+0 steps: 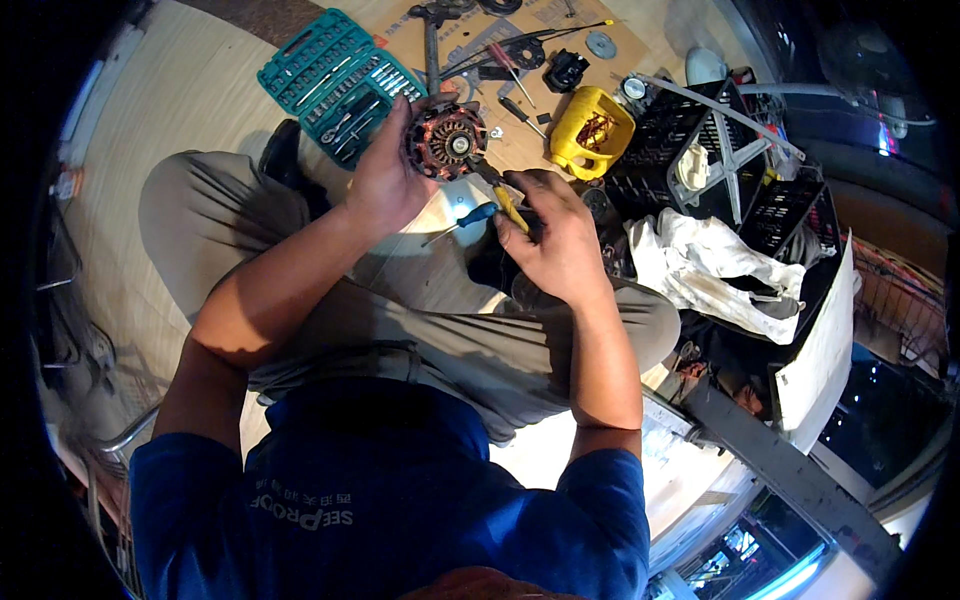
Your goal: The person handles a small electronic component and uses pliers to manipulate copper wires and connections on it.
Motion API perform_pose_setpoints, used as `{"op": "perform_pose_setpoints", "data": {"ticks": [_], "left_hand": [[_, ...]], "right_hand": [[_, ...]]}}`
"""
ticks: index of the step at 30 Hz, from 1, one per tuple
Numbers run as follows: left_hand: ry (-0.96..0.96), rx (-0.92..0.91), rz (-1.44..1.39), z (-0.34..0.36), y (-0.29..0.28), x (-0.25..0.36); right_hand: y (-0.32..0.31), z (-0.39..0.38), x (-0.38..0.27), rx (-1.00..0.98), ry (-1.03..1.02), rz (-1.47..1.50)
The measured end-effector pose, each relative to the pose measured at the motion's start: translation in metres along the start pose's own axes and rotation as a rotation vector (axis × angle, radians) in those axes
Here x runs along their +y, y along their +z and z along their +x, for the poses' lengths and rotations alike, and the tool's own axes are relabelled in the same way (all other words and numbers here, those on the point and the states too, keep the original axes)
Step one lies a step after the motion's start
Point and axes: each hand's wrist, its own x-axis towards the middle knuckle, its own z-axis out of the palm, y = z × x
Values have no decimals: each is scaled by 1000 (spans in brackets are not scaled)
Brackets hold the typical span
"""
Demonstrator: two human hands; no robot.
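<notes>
My left hand (388, 190) is closed around a round motor part with copper windings (446, 145), holding it up with its face toward me. In my right hand (550, 235) is a yellow-handled tool (508, 205), probably pliers or cutters. Its dark tip (486, 172) is at the lower right rim of the motor part; whether it touches the windings I cannot tell. A blue-handled screwdriver (474, 216) lies on the floor between my hands, just below the motor part.
Beyond my left hand lies an open green socket set case (300, 62). A hammer (431, 50), screwdrivers (512, 72) and loose parts lie on cardboard (640, 50). To the right stand a cut yellow jug (622, 130) holding copper wire, black crates (650, 150) and a white cloth (715, 260).
</notes>
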Motion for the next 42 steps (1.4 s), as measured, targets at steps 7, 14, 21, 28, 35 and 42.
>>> {"op": "perform_pose_setpoints", "data": {"ticks": [7,14,21,28,35,42], "left_hand": [[-4,-49,-25,1,-2,-1],[-9,-8,-12,-2,1,-1],[38,72,55,0,-9,-8],[30,141,134,7,-39,-16],[-60,131,107,17,-40,-6],[-107,86,75,23,-61,1]], "right_hand": [[3,-1,1,-14,48,14],[9,0,0,-9,53,-22],[18,-1,-5,-29,95,-142],[40,-1,10,-10,140,-82],[54,-1,14,37,346,404],[51,2,18,64,298,361]]}}
